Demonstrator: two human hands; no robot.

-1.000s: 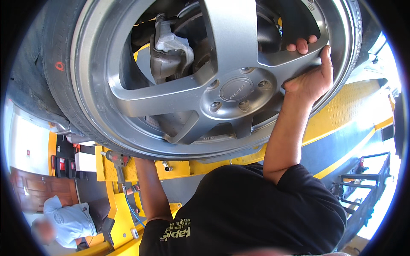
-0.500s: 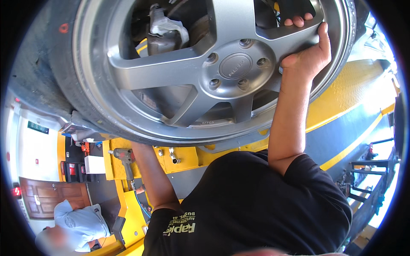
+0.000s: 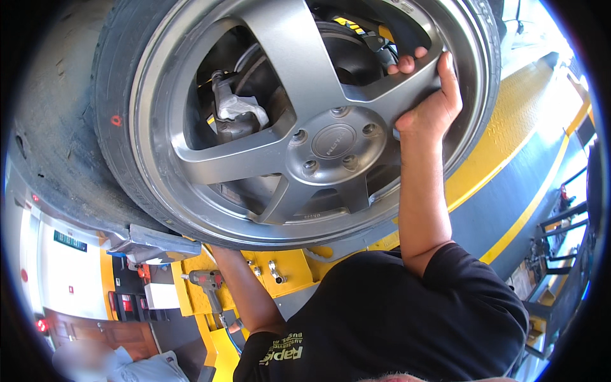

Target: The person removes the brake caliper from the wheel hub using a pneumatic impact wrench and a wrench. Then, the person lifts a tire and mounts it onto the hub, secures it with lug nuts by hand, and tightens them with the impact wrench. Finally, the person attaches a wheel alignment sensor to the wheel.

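A grey multi-spoke alloy wheel (image 3: 280, 35) with a black tyre (image 3: 114, 83) fills the upper middle, tilted in front of a dark wheel well (image 3: 54, 121). My right hand (image 3: 433, 105) is closed round a right-hand spoke, fingertips curling through the gap and thumb on the rim side. My left forearm (image 3: 248, 290) reaches up to the tyre's lower edge, where the tyre hides the hand. Brake parts, including a silvery caliper-like piece (image 3: 238, 108), show between the spokes. The lug holes around the centre cap (image 3: 334, 140) hold no visible nuts.
Below left, an impact wrench (image 3: 207, 280) with a blue hose lies on a yellow surface (image 3: 293, 274) beside shiny sockets (image 3: 275, 272). Another person (image 3: 149, 368) is at lower left, near a brown door. A yellow ramp (image 3: 503, 134) runs along the right, with dark racks (image 3: 566, 235) beyond.
The wheel sits lower and farther left in view, with more brake parts showing through its spokes. The background has shifted down and right. My right hand keeps its hold on the spoke.
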